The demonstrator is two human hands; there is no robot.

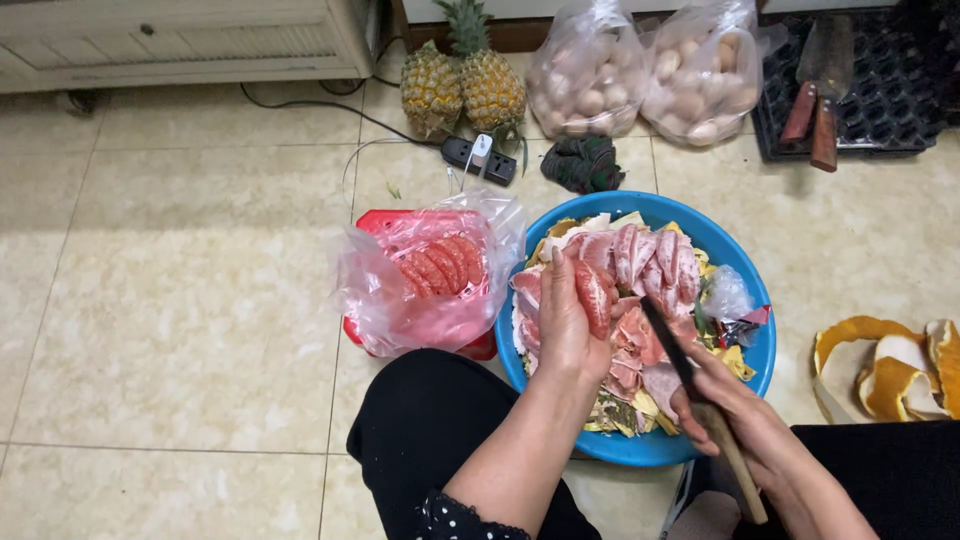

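One peeled pink pomelo segment (594, 297) held just right of centre frame, over the left half of the blue basin (640, 452), clamped in the fingers of the left hand (565, 325) with the thumb along its side. Right hand (735, 410) lower right, fingers closed tight round the wooden handle of a dark-bladed knife (668, 345), blade angled up-left with its tip just beside the segment and the left fingers. Underneath, a heap of pink membrane and yellow-white rind scraps (640, 370) filling the basin. Left of the basin, touching it, a red crate (480, 345) lined with a clear plastic bag (400, 300), a row of cleaned segments (440, 265) lying inside. Orange peel pieces (890, 370) on the tiled floor (180, 300) at right edge. Further up: two pineapples (465, 85), a power strip (480, 160), a dark cloth (583, 163), two bags of eggs (640, 75), and cleavers on a black tray (860, 90) at upper right. Likely risks: blade tip so near the left fingers, so a slip on wet membrane could nick them; juice-slick flesh could slide out of the grip and drop into the scraps; too hard a squeeze could split the segment.
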